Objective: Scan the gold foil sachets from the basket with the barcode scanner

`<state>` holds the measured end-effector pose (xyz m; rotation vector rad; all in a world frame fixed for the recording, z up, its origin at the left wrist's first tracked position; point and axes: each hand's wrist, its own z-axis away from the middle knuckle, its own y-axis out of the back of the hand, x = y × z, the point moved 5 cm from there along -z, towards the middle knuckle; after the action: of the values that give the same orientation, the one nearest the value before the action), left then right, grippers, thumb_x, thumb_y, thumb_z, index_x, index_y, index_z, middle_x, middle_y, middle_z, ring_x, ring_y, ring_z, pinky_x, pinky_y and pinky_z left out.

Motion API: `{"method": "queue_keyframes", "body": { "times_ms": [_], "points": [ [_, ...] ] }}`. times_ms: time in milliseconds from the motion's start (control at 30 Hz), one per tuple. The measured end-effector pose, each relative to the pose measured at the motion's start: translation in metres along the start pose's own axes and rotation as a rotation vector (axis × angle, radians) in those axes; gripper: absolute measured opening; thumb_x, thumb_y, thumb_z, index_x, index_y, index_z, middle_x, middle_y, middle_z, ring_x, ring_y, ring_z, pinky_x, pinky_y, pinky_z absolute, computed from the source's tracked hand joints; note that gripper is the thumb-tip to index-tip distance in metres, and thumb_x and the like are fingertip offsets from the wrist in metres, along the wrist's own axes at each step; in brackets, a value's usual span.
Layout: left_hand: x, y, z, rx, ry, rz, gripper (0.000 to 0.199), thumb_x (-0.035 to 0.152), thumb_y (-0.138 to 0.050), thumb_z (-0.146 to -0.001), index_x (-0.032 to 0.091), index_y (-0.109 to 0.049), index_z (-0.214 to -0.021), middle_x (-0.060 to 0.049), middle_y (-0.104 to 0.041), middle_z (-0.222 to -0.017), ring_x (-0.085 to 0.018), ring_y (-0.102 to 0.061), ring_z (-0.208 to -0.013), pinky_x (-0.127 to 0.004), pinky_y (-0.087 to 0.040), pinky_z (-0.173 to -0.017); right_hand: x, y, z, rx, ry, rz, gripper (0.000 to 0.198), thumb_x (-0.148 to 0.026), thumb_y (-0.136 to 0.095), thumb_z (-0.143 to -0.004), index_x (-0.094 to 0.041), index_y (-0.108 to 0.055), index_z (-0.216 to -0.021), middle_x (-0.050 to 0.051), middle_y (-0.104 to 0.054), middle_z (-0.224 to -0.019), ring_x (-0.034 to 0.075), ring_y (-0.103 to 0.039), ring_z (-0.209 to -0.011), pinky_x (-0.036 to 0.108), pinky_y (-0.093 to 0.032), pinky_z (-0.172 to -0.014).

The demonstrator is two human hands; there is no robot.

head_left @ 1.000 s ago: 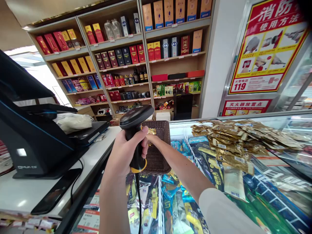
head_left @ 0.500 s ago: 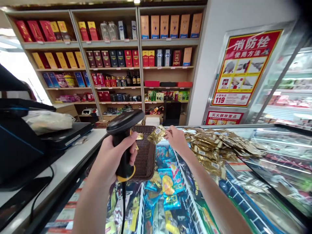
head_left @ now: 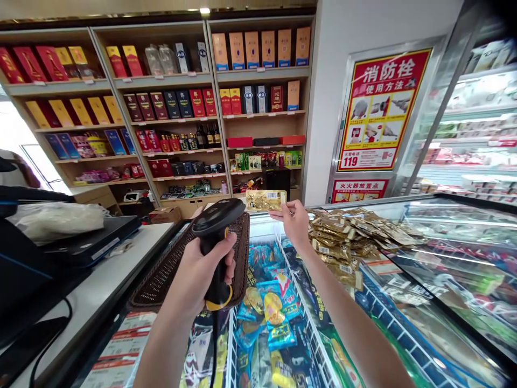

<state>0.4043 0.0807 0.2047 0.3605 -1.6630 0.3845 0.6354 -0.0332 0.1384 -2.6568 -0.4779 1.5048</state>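
My left hand (head_left: pixel 202 264) is wrapped round the grip of a black and yellow barcode scanner (head_left: pixel 218 221), its head pointing forward and to the right. Between the thumb and fingers of my right hand (head_left: pixel 295 220) is a small gold packet (head_left: pixel 262 200), held up flat so its printed barcode label shows. The packet is just beyond the scanner's head. Behind the scanner lies a brown woven basket (head_left: pixel 161 275), partly hidden by my left hand and arm. A heap of similar gold packets (head_left: pixel 343 237) rests on the glass to the right of my right hand.
Below my hands is a glass-topped freezer with white wire dividers (head_left: pixel 232 345) and blue snack bags (head_left: pixel 278 307). A counter (head_left: pixel 92 285) with black equipment (head_left: pixel 100 242) stands at left. Shelves of boxes (head_left: pixel 161 108) line the back wall, beside a red poster (head_left: pixel 383 108).
My right hand has raised the gold packet and turned it flat, barcode outward. The scanner shows slightly further right and lower. The view has shifted, and more of the basket is visible.
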Motion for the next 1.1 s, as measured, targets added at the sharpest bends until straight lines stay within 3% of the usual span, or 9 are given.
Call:
{"method": "queue_keyframes", "body": {
  "times_ms": [367,633,833,967,1033,1100],
  "points": [
    [-0.004,-0.015,0.004,-0.102,0.036,-0.006,0.036,0.043,-0.069,-0.081,0.017,-0.049,-0.065,0.004,-0.048,-0.054,-0.008,-0.047,-0.042,-0.02,-0.04,-0.039,0.005,-0.001,-0.002,-0.04,-0.008,0.059,0.021,-0.045,-0.049,-0.09,-0.025,-0.041,-0.088,0.004,-0.062,-0.084,0.024,-0.073,-0.078,0.037,-0.062,-0.065],
    [-0.005,-0.015,0.003,-0.114,0.025,-0.011,0.037,0.042,-0.069,-0.081,0.018,-0.048,-0.063,0.004,-0.048,-0.054,-0.009,-0.047,-0.041,-0.02,-0.039,-0.038,0.004,-0.001,-0.001,-0.04,0.002,0.096,0.024,-0.048,-0.048,-0.091,-0.026,-0.041,-0.088,0.005,-0.064,-0.085,0.025,-0.074,-0.079,0.038,-0.062,-0.067],
    [-0.004,-0.013,0.003,-0.126,0.035,-0.027,0.035,0.043,-0.068,-0.083,0.018,-0.05,-0.067,0.003,-0.05,-0.055,-0.009,-0.048,-0.043,-0.021,-0.04,-0.039,0.013,0.004,-0.006,-0.045,-0.084,0.037,0.018,-0.04,-0.056,-0.086,-0.025,-0.046,-0.086,0.003,-0.064,-0.078,0.024,-0.073,-0.066,0.038,-0.063,-0.062],
    [-0.002,-0.01,0.003,-0.126,0.025,-0.027,0.037,0.044,-0.07,-0.082,0.018,-0.048,-0.065,0.004,-0.048,-0.055,-0.008,-0.047,-0.043,-0.02,-0.041,-0.039,0.039,0.031,-0.018,-0.194,-0.305,0.226,0.015,-0.03,-0.066,-0.08,-0.022,-0.052,-0.08,0.004,-0.068,-0.07,0.025,-0.071,-0.059,0.039,-0.062,-0.058],
    [-0.002,-0.008,0.003,-0.12,0.031,-0.023,0.037,0.045,-0.07,-0.081,0.018,-0.048,-0.067,0.005,-0.049,-0.056,-0.008,-0.048,-0.044,-0.02,-0.04,-0.039,0.05,0.059,-0.028,-0.148,-0.369,0.301,0.012,-0.025,-0.066,-0.08,-0.02,-0.055,-0.079,0.007,-0.069,-0.068,0.026,-0.071,-0.06,0.039,-0.061,-0.059],
    [-0.002,-0.006,0.003,-0.109,0.036,-0.024,0.037,0.045,-0.071,-0.08,0.019,-0.048,-0.07,0.004,-0.05,-0.057,-0.009,-0.048,-0.044,-0.021,-0.04,-0.039,0.054,0.094,-0.041,-0.018,-0.356,0.363,0.008,-0.022,-0.065,-0.081,-0.019,-0.057,-0.08,0.01,-0.07,-0.069,0.027,-0.072,-0.062,0.04,-0.061,-0.061]
  ]
}}
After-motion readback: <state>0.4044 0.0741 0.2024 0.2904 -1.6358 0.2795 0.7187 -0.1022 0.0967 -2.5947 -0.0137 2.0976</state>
